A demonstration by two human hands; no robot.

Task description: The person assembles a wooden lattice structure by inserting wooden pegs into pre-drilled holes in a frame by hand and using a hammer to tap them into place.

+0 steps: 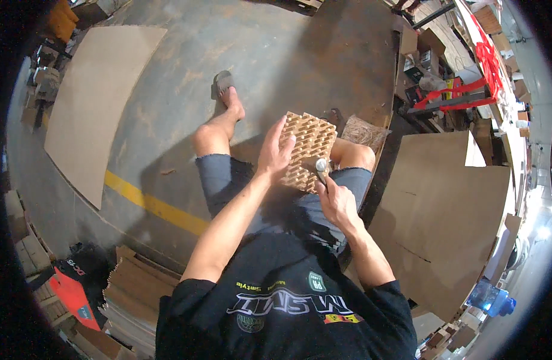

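Note:
A light wooden board with rows of short wooden pegs (310, 135) is held up over my lap, between my knees. My left hand (274, 151) grips its left edge, with the thumb over the pegged face and the fingers along the side. In my right hand (339, 206), closed round the handle, is a hammer (321, 164). Its round metal head is over the lower right part of the board; whether it touches a peg I cannot tell. The board's back is hidden.
Right of the board lies a clear bag of thin wooden sticks (364, 133). Large brown sheets (435, 204) lie at the right, and another sheet (108, 96) at the left. Stacked cardboard (132, 288) stands at lower left. A blue water bottle (491, 300) is at lower right.

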